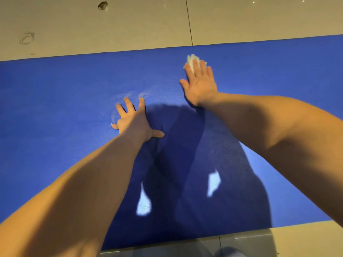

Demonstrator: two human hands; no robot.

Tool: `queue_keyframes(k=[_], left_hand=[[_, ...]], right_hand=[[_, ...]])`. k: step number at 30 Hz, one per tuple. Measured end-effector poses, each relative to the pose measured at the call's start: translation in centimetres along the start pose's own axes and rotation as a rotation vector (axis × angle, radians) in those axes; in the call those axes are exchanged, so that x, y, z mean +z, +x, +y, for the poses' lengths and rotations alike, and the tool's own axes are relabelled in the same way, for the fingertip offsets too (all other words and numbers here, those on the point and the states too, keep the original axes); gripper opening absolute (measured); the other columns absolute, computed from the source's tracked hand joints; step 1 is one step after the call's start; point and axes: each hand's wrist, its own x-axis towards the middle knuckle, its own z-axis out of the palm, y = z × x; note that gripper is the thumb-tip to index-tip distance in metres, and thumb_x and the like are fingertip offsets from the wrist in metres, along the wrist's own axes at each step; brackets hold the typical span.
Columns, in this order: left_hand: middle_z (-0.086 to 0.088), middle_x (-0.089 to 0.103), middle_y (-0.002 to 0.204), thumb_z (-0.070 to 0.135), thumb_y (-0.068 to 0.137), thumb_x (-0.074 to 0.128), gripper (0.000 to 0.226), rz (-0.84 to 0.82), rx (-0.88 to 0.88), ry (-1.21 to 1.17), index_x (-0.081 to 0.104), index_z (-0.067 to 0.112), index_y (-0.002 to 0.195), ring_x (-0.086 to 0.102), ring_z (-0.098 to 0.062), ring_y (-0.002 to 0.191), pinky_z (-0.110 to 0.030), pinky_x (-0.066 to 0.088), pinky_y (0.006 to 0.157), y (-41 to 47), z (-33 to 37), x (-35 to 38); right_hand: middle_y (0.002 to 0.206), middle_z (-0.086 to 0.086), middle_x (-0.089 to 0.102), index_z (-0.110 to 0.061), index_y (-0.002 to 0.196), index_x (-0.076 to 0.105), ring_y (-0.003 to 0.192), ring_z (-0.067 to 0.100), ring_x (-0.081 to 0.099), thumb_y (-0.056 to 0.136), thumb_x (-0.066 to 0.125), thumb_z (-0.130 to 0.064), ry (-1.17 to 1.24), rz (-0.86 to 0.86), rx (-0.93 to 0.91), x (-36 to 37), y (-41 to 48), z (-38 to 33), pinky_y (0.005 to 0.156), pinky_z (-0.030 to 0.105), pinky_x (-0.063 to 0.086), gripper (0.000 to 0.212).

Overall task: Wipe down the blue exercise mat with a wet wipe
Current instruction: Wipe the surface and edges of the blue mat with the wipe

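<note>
We press our right hand (199,84), fingers straight, on the crumpled white wet wipe (192,59) at one o'clock on the blue exercise mat (55,108), near its far edge. Our left hand (133,123) lies flat at nine o'clock, fingers spread wide, holding nothing.

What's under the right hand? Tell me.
A crumpled white wet wipe pokes out from under the right hand, on the blue mat. How much lies beneath the palm is covered.

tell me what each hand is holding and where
Neither hand grips anything. The right hand presses the wet wipe onto the blue exercise mat under straight fingers; the left hand rests flat on it.
</note>
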Motion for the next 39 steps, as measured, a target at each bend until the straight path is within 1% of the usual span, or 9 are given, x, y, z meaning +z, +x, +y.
queue_keyframes(k=[4,7,10,14,19,24,32,36,39], left_hand=[[0.000,-0.018,0.166,0.077,0.045,0.085,0.149,-0.002,-0.001,-0.018,-0.007,0.042,0.157,-0.014,-0.036,0.153,-0.070,0.039,0.101,0.0,-0.1,-0.1],[0.000,-0.017,0.166,0.076,0.045,0.085,0.149,0.003,0.000,-0.019,-0.007,0.042,0.157,-0.014,-0.037,0.153,-0.070,0.039,0.102,-0.1,0.1,-0.1],[0.000,-0.017,0.166,0.079,0.046,0.083,0.148,0.008,0.003,-0.011,-0.009,0.041,0.157,-0.013,-0.036,0.153,-0.068,0.040,0.101,-0.3,0.1,-0.2],[0.000,-0.017,0.166,0.077,0.048,0.084,0.147,0.011,0.001,-0.022,-0.008,0.042,0.157,-0.013,-0.035,0.153,-0.068,0.038,0.104,-0.4,0.1,-0.2],[0.000,-0.018,0.165,0.076,0.046,0.084,0.147,0.015,0.012,-0.038,-0.006,0.042,0.157,-0.013,-0.035,0.153,-0.070,0.036,0.104,-0.3,-0.2,-0.1],[-0.002,-0.019,0.164,0.078,0.048,0.083,0.147,0.033,0.020,-0.018,-0.008,0.039,0.158,-0.014,-0.037,0.152,-0.070,0.039,0.103,-0.2,-0.3,0.2],[-0.002,-0.020,0.164,0.080,0.051,0.081,0.147,0.038,0.023,0.000,-0.011,0.037,0.158,-0.015,-0.036,0.152,-0.068,0.041,0.102,-0.1,-0.3,0.2],[-0.001,-0.021,0.164,0.079,0.051,0.081,0.147,0.030,0.022,-0.014,-0.011,0.038,0.158,-0.016,-0.035,0.152,-0.069,0.039,0.103,-0.2,-0.3,0.2],[-0.001,-0.021,0.164,0.079,0.051,0.081,0.147,0.036,0.029,-0.012,-0.011,0.038,0.158,-0.016,-0.035,0.152,-0.070,0.039,0.103,-0.2,-0.4,0.1]], right_hand=[[0.166,0.013,-0.005,-0.016,0.158,0.006,0.150,0.040,-0.007,0.101,0.014,-0.055,0.022,-0.040,0.195,-0.4,1.0,-1.5,0.122,0.052,-0.002,0.070],[0.166,0.012,-0.002,-0.011,0.157,0.012,0.152,0.034,-0.004,0.100,0.020,-0.052,0.056,0.006,0.056,0.5,0.7,-5.8,0.122,0.049,-0.001,0.070],[0.166,0.009,-0.005,-0.015,0.158,0.011,0.152,0.027,-0.011,0.102,0.024,-0.049,0.131,-0.087,-0.138,0.8,0.0,-8.7,0.123,0.045,-0.006,0.067],[0.167,0.003,-0.006,-0.019,0.159,0.011,0.153,0.022,-0.011,0.102,0.024,-0.050,0.086,-0.084,-0.255,0.5,0.9,-6.2,0.124,0.043,-0.005,0.066],[0.166,0.010,-0.013,-0.017,0.159,-0.002,0.152,0.029,-0.012,0.103,0.013,-0.053,-0.039,-0.103,0.045,-1.6,4.2,-0.6,0.123,0.048,-0.003,0.068],[0.166,0.011,-0.011,-0.012,0.159,-0.002,0.152,0.032,-0.014,0.103,0.013,-0.051,0.067,-0.098,0.187,-2.0,5.4,-2.7,0.123,0.049,-0.005,0.070],[0.166,0.010,-0.008,-0.013,0.159,0.004,0.152,0.026,-0.014,0.104,0.018,-0.049,0.081,-0.151,-0.170,-1.5,6.3,-11.7,0.123,0.046,-0.006,0.068],[0.166,0.007,-0.012,-0.012,0.159,-0.002,0.152,0.023,-0.014,0.105,0.017,-0.048,0.011,-0.152,-0.186,-2.0,6.6,-9.1,0.124,0.043,-0.005,0.068],[0.166,0.009,-0.010,-0.009,0.158,-0.005,0.153,0.025,-0.012,0.105,0.015,-0.048,-0.010,-0.144,-0.057,-2.7,7.8,-6.3,0.124,0.042,-0.005,0.069]])
